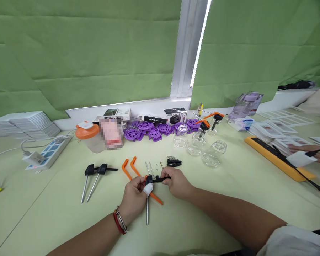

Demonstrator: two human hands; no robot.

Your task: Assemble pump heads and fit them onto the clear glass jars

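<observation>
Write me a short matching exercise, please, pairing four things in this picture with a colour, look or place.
1. Black assembly
2. Spoked parts
3. Jars
4. Cup lid

A. Clear, see-through
B. Orange
C. Held by the left grip and right grip
D. Purple

Pairs: 1-C, 2-D, 3-A, 4-B
</observation>
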